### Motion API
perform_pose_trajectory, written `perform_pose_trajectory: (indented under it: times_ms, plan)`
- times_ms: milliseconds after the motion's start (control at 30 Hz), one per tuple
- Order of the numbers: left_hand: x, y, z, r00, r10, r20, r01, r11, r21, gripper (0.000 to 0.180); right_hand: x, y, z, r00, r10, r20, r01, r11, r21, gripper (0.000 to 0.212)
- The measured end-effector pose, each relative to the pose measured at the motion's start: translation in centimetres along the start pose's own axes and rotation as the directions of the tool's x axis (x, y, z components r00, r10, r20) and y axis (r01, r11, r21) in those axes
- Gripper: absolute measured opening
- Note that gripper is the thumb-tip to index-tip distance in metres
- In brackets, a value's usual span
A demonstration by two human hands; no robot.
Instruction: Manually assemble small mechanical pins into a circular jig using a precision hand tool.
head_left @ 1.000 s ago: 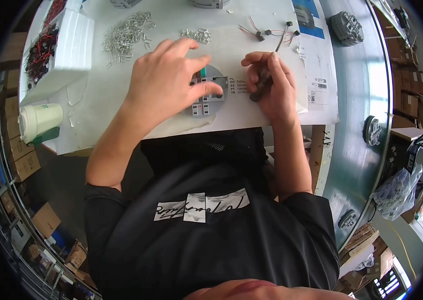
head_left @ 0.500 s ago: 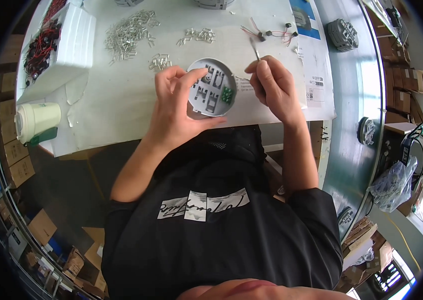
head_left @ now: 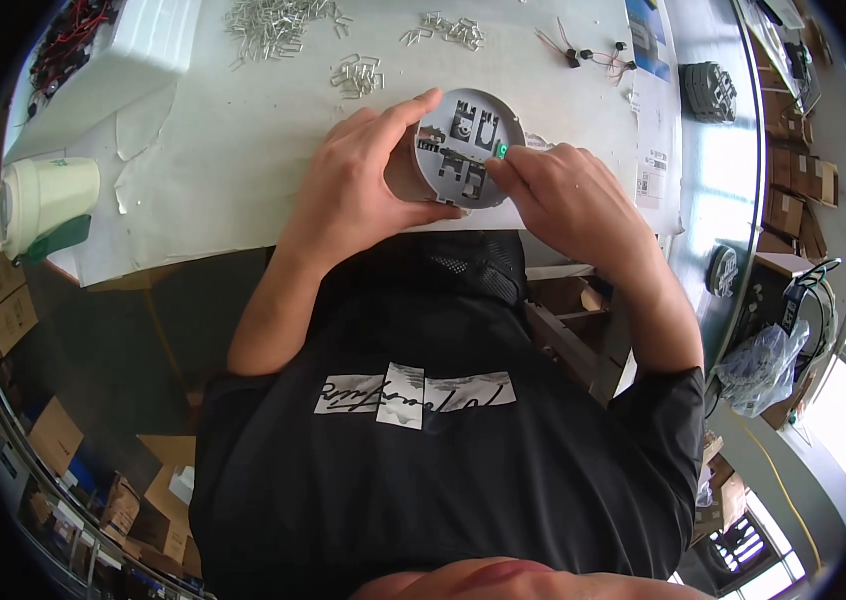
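Observation:
My left hand (head_left: 358,185) grips a round grey plastic housing (head_left: 463,140), tilted up so its inner side with slots and metal contacts faces me. My right hand (head_left: 558,195) reaches its fingertips onto the housing's right side, pinching at a small green part (head_left: 502,151). Both hands are over the near edge of the white work table (head_left: 223,170), just above my chest.
Piles of small metal clips (head_left: 278,18) (head_left: 448,28) lie at the back of the table, with thin wired parts (head_left: 583,52) to the right. A white paper cup (head_left: 43,200) lies at the left edge. A white bin (head_left: 133,45) holds red wires. Cardboard boxes stand around.
The housing has been lifted off the table and tilted toward me. My right hand has moved from beside it onto its right side, at the green part.

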State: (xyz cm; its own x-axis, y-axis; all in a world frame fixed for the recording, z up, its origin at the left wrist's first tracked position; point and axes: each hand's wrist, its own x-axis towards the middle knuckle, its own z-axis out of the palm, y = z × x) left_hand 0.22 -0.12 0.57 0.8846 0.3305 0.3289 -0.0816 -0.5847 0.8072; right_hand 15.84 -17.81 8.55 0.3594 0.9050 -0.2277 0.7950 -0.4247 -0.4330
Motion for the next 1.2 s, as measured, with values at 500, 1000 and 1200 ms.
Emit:
perform_pose_trajectory:
  times_ms: [500, 1000, 1200]
  plan:
    - [0.0, -0.1, 0.1, 1.000, 0.008, -0.013, -0.008, 0.999, 0.049, 0.094, 0.6, 0.3, 0.0, 0.999, -0.008, 0.050, 0.008, 1.000, 0.000, 0.033]
    - [0.0, 0.3, 0.0, 1.000, 0.009, 0.011, -0.010, 0.998, 0.056, 0.094, 1.5, -2.8, -0.8, 0.990, 0.065, 0.126, -0.057, 0.996, -0.062, 0.038]
    - [-0.1, 0.2, 0.1, 1.000, 0.002, -0.019, -0.001, 0.998, 0.058, 0.093, 1.8, -2.8, -2.3, 0.988, 0.045, 0.145, -0.028, 0.992, -0.120, 0.038]
